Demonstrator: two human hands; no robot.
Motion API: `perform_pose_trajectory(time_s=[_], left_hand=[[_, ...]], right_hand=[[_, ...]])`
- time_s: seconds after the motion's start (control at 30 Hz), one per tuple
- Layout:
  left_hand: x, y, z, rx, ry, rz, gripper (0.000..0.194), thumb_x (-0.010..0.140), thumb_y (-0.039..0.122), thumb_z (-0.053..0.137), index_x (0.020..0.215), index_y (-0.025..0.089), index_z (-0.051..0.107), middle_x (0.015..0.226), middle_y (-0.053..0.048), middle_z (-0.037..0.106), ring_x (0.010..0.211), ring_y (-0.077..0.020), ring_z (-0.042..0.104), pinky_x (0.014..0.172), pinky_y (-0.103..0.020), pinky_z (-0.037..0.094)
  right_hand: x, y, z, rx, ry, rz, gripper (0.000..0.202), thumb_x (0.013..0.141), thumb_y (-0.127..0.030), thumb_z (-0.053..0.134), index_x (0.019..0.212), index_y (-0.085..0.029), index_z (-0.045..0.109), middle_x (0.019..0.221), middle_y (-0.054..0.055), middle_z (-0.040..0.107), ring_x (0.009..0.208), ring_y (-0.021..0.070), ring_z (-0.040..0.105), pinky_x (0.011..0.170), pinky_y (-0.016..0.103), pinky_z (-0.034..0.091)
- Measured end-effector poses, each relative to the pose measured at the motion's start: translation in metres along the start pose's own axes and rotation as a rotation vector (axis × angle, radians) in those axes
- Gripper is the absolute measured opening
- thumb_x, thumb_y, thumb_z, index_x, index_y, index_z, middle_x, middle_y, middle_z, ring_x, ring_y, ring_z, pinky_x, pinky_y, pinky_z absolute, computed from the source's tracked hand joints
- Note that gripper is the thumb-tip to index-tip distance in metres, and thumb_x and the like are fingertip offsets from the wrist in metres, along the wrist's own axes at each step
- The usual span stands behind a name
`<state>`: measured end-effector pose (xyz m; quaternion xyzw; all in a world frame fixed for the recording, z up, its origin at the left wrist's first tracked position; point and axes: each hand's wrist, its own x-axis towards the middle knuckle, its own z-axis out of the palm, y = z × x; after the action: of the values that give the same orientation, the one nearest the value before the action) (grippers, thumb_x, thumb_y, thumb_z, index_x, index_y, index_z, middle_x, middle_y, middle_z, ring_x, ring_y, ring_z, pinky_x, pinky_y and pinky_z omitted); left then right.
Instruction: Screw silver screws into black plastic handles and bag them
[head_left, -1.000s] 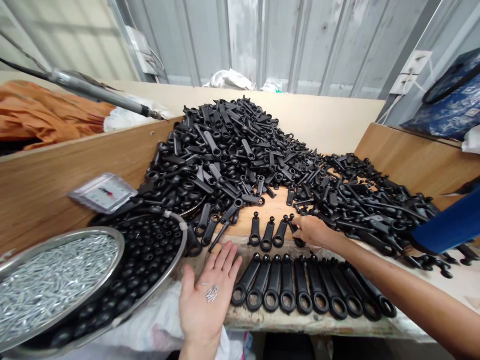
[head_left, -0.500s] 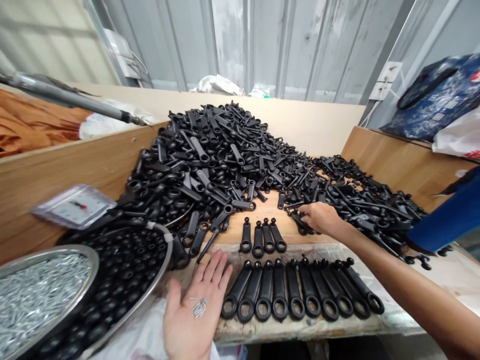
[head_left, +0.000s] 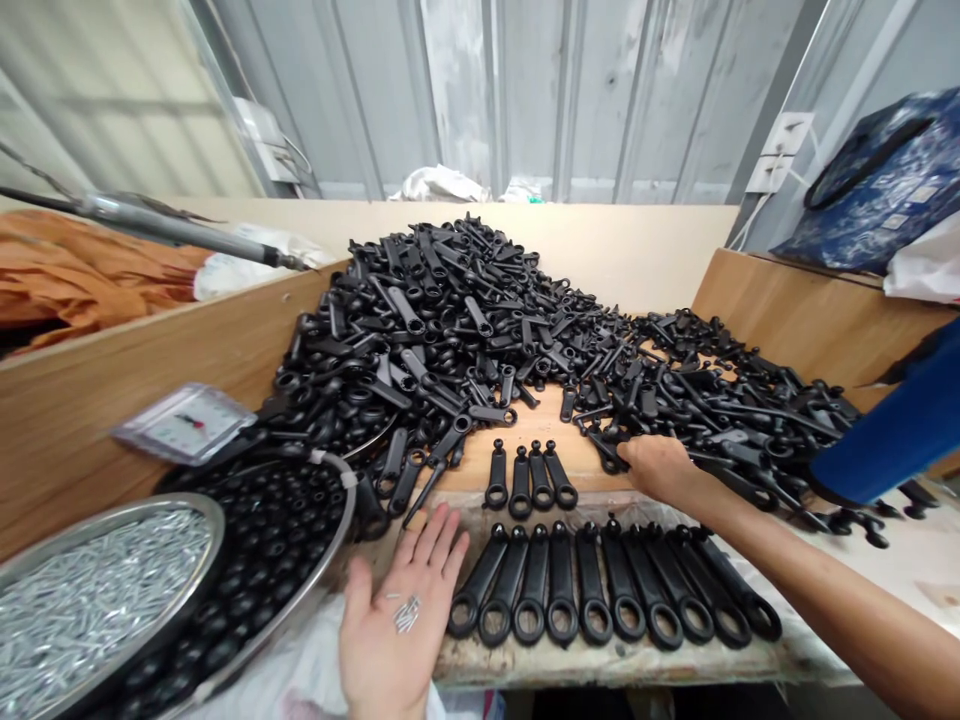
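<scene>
My left hand (head_left: pixel 397 620) lies palm up with its fingers stretched out, and several small silver metal pins (head_left: pixel 407 614) rest loose on the palm. To its right is a row of black ring-ended levers (head_left: pixel 562 585), their rings toward me and small knobs at the far ends. A shorter row of smaller black levers (head_left: pixel 519 480) lies behind. At the front of the loose parts, my right hand (head_left: pixel 660 468) is closed at the fingertips on a black lever (head_left: pixel 609 452); the fingers partly hide it.
A heap of black levers (head_left: pixel 420 320) covers the bench's back, spreading right. At left are a bowl of silver pins (head_left: pixel 127 580), a basin of round black pieces (head_left: pixel 277 540) and a flat clear case (head_left: pixel 184 422). A blue cylindrical object (head_left: pixel 885 425) juts in from the right.
The view has shifted slightly. My right hand has moved a little right and down at the edge of the heap. My left hand still lies palm up with the pins.
</scene>
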<state>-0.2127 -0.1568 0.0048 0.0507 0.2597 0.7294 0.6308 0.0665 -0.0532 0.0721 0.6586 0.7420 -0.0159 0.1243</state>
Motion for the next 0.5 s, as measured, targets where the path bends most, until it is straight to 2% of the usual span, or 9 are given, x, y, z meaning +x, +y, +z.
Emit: perform_pose_trajectory(time_s=[0.17, 0.4, 0.5], left_hand=[[0.000, 0.000, -0.002, 0.006, -0.006, 0.010, 0.071, 0.080, 0.053, 0.047, 0.133, 0.008, 0.034, 0.140, -0.023, 0.032, 0.121, -0.0314, 0.044, 0.103, -0.050, 0.033], [0.002, 0.001, -0.003, 0.022, -0.008, 0.021, 0.072, 0.080, 0.052, 0.048, 0.133, 0.005, 0.033, 0.138, -0.024, 0.035, 0.120, -0.0328, 0.044, 0.099, -0.051, 0.038], [0.002, 0.001, -0.003, 0.039, -0.005, 0.030, 0.071, 0.080, 0.052, 0.048, 0.132, 0.005, 0.035, 0.139, -0.023, 0.034, 0.120, -0.0325, 0.045, 0.099, -0.050, 0.039]], right_hand=[[-0.006, -0.001, 0.000, -0.034, 0.044, -0.048, 0.024, 0.079, -0.013, 0.047, 0.093, -0.018, 0.066, 0.094, 0.013, 0.066, 0.090, 0.0237, 0.062, 0.072, 0.030, 0.045], [-0.011, -0.032, -0.002, -0.020, 0.076, -0.193, 0.020, 0.078, -0.020, 0.050, 0.090, -0.021, 0.066, 0.094, 0.009, 0.067, 0.090, 0.0235, 0.063, 0.070, 0.029, 0.045], [-0.004, -0.031, -0.006, -0.006, 0.071, -0.190, 0.020, 0.080, -0.027, 0.051, 0.092, -0.023, 0.066, 0.091, 0.008, 0.068, 0.088, 0.0237, 0.064, 0.068, 0.028, 0.045]])
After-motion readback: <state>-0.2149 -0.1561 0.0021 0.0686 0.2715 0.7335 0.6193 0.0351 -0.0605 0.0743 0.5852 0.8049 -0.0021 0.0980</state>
